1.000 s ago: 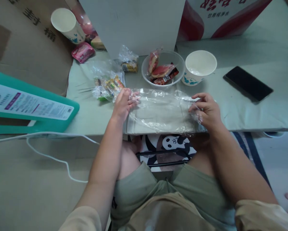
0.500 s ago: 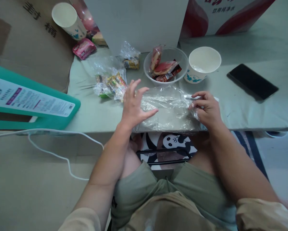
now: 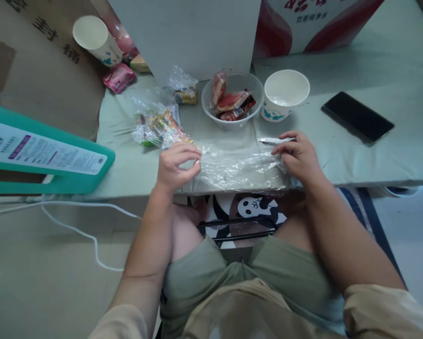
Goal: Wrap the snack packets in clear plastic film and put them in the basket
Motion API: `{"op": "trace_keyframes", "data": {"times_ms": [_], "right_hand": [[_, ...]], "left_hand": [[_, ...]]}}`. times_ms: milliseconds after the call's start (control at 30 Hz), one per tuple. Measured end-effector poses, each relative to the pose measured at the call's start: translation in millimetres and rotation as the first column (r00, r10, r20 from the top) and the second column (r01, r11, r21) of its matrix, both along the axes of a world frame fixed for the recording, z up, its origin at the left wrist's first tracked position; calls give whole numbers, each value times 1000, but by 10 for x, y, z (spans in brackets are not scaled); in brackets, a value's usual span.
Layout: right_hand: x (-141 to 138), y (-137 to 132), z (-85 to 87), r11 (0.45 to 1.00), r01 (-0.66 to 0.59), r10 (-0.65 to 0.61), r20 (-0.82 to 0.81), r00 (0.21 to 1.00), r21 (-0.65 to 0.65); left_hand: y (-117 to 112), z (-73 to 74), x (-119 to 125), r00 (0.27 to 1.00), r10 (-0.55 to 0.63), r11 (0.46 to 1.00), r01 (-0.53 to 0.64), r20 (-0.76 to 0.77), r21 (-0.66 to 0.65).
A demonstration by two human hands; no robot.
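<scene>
Left hand (image 3: 176, 165): earlier spread, now pinching clear film (image 3: 232, 170) | right hand (image 3: 301, 157): clamped on white tool (image 3: 276, 141)

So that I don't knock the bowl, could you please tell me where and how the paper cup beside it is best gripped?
I'd grip the paper cup around its side wall, below the rim, coming from its right: it stands upright, and the clear bowl crowds its left.

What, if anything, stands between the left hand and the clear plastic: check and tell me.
Nothing visible does. The left hand is right by the left end of the clear plastic; whether it grips it is unclear. The snack packets and the bowl lie farther back, out of the way.
</scene>
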State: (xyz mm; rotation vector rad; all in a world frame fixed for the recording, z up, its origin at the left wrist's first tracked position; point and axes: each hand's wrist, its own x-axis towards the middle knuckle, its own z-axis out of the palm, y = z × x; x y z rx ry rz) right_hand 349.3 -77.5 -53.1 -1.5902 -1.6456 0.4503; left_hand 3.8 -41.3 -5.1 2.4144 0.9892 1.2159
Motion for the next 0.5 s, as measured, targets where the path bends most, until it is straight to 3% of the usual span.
{"op": "trace_keyframes", "data": {"times_ms": [133,233,433,500], "right_hand": [[65,-81,52,995,-93,91,-31,995,-36],[91,-225,175,985,-174,174,-101,980,1],[-13,-403,332,986,-86,87,-5,996,143],[-95,-395,303,976,-205,197,99,975,76]], "left_hand": [[-157,35,-137,949,-123,982,73,-291,-176],[-145,-5,-189,907,-158,961,50,-390,-274],[-55,-11,-193,927,-158,927,21,-339,-374],[-6,-30,-130,965,-2,933,-93,-263,-348]]}}
